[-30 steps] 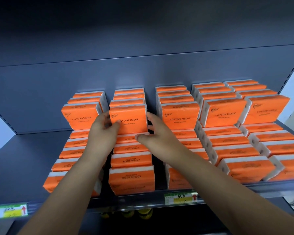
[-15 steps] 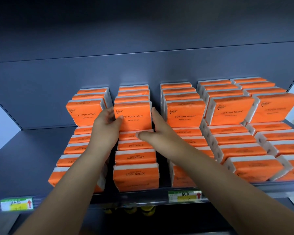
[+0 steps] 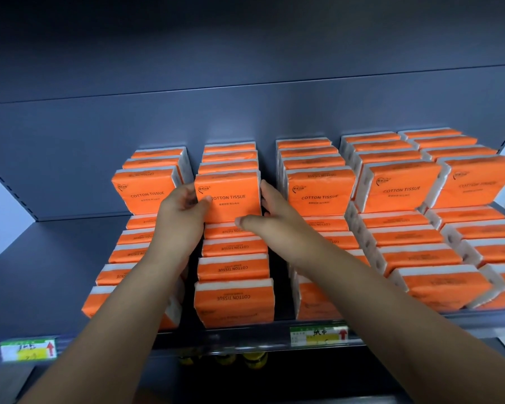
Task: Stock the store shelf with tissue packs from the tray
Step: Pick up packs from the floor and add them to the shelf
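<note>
Below the forearms, the shelf's front rail [image 3: 245, 338] carries a price label [image 3: 27, 348] outside the left arm and a second price label [image 3: 318, 335] under the right, with yellow caps [image 3: 254, 358] beneath. Under the wrists, flat tissue packs [image 3: 233, 301] lie in rows. Between the hands stands an upright cotton tissue pack [image 3: 231, 199]. The left hand [image 3: 181, 217] grips its left edge, thumb on the printed face. The right hand [image 3: 274, 220] clasps its right edge, thumb at the lower corner. Beyond the fingertips stand more upright packs [image 3: 229, 158], then the grey back panel [image 3: 99, 141].
</note>
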Demonstrator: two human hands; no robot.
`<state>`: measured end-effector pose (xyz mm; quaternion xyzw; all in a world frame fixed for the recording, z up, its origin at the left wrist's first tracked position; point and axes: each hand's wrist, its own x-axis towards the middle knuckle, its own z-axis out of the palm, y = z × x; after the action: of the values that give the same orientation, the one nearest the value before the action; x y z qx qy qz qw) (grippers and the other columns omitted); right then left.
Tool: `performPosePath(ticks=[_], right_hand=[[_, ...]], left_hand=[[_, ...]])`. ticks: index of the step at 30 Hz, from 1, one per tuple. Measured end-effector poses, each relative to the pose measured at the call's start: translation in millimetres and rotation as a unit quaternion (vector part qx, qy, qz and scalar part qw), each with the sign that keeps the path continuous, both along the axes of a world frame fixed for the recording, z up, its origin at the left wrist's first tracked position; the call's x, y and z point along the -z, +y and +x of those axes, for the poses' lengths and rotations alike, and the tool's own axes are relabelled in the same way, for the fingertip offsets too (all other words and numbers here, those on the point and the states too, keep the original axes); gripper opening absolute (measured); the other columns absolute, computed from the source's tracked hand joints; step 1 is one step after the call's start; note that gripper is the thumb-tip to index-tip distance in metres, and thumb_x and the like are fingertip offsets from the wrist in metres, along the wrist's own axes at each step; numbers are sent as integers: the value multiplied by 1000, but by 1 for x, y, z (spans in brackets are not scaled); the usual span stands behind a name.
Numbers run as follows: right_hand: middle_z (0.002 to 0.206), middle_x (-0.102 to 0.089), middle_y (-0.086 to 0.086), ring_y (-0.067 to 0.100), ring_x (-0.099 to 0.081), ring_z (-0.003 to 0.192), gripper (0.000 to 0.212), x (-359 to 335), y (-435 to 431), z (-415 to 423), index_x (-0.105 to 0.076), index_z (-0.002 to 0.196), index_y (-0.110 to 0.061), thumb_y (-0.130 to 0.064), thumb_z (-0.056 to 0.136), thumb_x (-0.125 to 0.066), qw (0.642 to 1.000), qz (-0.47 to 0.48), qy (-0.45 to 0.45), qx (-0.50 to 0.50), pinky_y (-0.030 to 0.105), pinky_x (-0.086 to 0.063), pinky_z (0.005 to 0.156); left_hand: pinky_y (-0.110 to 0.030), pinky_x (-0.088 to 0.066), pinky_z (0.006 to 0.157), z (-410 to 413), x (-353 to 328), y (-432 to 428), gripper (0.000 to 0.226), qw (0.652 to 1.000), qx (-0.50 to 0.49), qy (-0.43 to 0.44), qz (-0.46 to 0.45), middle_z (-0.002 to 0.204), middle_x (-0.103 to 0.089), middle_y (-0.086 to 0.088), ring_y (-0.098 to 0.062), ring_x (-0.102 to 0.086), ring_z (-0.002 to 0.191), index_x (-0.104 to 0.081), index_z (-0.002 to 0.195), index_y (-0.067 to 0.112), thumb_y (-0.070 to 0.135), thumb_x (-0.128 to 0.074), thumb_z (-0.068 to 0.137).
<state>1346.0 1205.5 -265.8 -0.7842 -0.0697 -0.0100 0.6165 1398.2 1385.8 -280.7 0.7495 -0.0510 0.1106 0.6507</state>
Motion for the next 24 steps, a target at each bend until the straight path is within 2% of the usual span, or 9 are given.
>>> performPosePath(ticks=[4, 7, 12, 16, 20, 21, 24], right_hand=[[120, -71, -13, 4, -68, 110, 56, -1, 1, 0, -53, 138, -39, -18, 90, -70, 1000, -13, -3, 1, 39, -53, 103], [121, -70, -13, 4, -67, 111, 57, -1, 0, 1, -52, 139, -40, -18, 90, -70, 1000, -20, 2, 5, 38, -53, 103], [125, -67, -13, 4, -62, 117, 65, -2, -1, 3, -50, 141, -39, -14, 87, -76, 998, -56, 3, 14, 32, -51, 100], [128, -65, -14, 6, -61, 120, 67, 0, -1, 3, -48, 142, -40, -13, 88, -76, 997, -71, 9, 17, 38, -53, 104], [125, -62, -15, -7, -57, 105, 62, -2, -1, 3, -49, 142, -38, -12, 91, -72, 997, -77, 4, 22, 19, -48, 91], [126, -60, -14, -7, -57, 106, 60, -3, 2, 2, -49, 140, -39, -17, 89, -72, 995, -90, 0, 30, 20, -48, 93], [132, -55, -5, 10, -57, 119, 61, -2, 8, 3, -51, 135, -44, -33, 77, -67, 991, -122, -7, 54, 39, -52, 102]], left_hand=[[-11, -54, 69, -2, -2, -1, 35, 1000, -3, 7, 14, 90, -77, 18, 3, -72, 87, -71, 107, 24, -6, -53, 100], [-13, -55, 72, -1, 0, 0, 43, 1000, -6, 7, 26, 90, -77, 22, 3, -72, 88, -70, 103, 27, -11, -51, 96], [-6, -50, 68, -1, 1, -1, 38, 999, -29, -12, 33, 88, -73, 15, 12, -67, 82, -71, 117, 12, -12, -54, 93], [-6, -51, 69, 1, 2, -1, 39, 999, -30, -12, 31, 97, -73, 14, 12, -68, 85, -71, 120, 12, -12, -56, 93], [-13, -55, 76, 2, 4, 0, 40, 999, -33, -5, 37, 102, -75, 12, 8, -69, 89, -70, 122, 16, -9, -57, 93], [-14, -55, 78, 3, 4, 0, 39, 999, -33, -4, 39, 104, -75, 11, 7, -69, 91, -70, 122, 16, -7, -58, 94], [-17, -54, 80, 2, 5, 1, 35, 998, -43, -4, 42, 107, -74, 10, 9, -68, 92, -69, 123, 17, -3, -60, 95]])
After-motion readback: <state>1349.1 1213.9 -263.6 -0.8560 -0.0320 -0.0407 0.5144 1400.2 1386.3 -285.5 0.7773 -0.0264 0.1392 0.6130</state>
